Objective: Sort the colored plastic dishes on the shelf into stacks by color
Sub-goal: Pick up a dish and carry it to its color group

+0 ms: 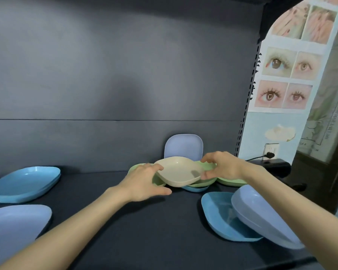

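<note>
A beige dish (179, 170) lies tilted on top of a heap of green dishes (230, 181) and a blue dish (195, 189) at the back of the dark shelf (135, 221). My left hand (144, 182) holds the beige dish's left rim with curled fingers. My right hand (220, 165) pinches its right rim between thumb and fingers. A lilac dish (183, 146) leans upright against the back wall behind the heap.
A stack of blue dishes (25, 183) sits at the left, with a lilac dish (14, 227) in front of it. At the right a lilac dish (261, 215) rests tilted on a blue dish (220, 215). A shelf upright (248, 98) bounds the right side.
</note>
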